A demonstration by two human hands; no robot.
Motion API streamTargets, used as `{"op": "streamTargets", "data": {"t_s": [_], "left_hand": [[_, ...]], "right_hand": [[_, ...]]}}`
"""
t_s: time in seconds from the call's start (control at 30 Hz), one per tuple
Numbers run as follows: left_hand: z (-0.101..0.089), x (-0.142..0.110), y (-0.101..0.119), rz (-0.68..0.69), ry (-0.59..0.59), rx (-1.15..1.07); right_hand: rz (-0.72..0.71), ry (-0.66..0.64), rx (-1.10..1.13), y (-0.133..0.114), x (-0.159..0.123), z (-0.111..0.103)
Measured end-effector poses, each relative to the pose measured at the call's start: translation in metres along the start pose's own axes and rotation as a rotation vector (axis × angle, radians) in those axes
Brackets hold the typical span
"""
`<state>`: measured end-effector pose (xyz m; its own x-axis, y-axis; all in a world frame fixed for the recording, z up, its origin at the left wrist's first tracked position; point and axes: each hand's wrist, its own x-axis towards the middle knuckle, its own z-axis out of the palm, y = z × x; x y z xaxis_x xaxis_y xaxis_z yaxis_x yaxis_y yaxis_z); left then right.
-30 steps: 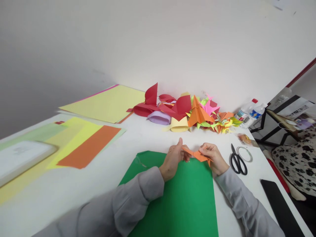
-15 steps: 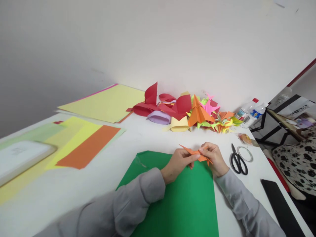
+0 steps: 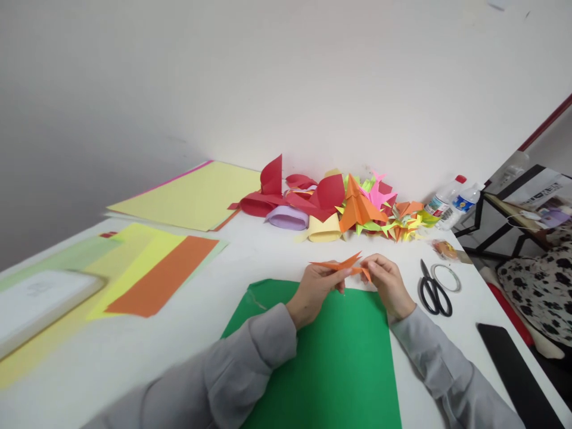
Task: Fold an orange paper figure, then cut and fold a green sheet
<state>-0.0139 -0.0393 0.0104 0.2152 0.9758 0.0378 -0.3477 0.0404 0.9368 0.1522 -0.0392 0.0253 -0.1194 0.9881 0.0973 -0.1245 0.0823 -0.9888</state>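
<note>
An orange origami crane [image 3: 343, 264] with pointed ends is held between my two hands, above the far edge of a green sheet [image 3: 330, 357]. My left hand [image 3: 315, 292] pinches its body, thumb on the near side. At its right end, the fingers of my right hand [image 3: 389, 283] are closed on a folded tip. Part of the crane is hidden behind the fingers. Below my forearms, the green sheet lies flat on the white table.
Beyond my hands is a pile of folded paper pieces [image 3: 357, 208]. Scissors [image 3: 433, 292], a tape roll [image 3: 447, 277] and a black flat object [image 3: 513, 369] lie to the right. Two bottles [image 3: 460, 205] stand at the back. Coloured sheets [image 3: 163, 277] and a white box [image 3: 44, 301] are left. A person sits at far right.
The orange crane has turned in my hands, and its upper point now shows more to the right. My right hand has shifted to its right end. The camera view has tilted slightly.
</note>
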Motion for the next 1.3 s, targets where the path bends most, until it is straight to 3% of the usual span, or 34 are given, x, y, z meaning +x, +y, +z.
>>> {"op": "streamTargets", "data": {"t_s": [0.17,0.47,0.6,0.77,0.93,1.03,1.3], "left_hand": [[-0.003,0.002,-0.004,-0.038,-0.014,0.007],[-0.004,0.002,-0.005,-0.131,-0.067,-0.078],[-0.008,0.003,0.0,-0.157,-0.142,-0.237],[-0.024,0.012,0.01,-0.307,-0.267,-0.37],[-0.028,0.013,0.013,-0.37,-0.315,-0.219],[-0.023,0.007,0.008,-0.347,-0.337,-0.087],[-0.02,0.007,0.007,-0.288,-0.218,-0.074]], "right_hand": [[-0.092,0.036,-0.09,-0.001,-0.001,0.0],[-0.089,0.016,-0.156,-0.002,-0.001,0.003],[-0.183,0.02,-0.235,-0.003,0.001,0.0],[-0.332,-0.025,-0.401,-0.014,0.003,-0.009],[-0.48,-0.144,-0.544,-0.021,0.001,-0.012],[-0.59,-0.137,-0.723,-0.02,0.0,-0.011],[-0.756,-0.149,-1.077,-0.027,-0.007,-0.008]]}}
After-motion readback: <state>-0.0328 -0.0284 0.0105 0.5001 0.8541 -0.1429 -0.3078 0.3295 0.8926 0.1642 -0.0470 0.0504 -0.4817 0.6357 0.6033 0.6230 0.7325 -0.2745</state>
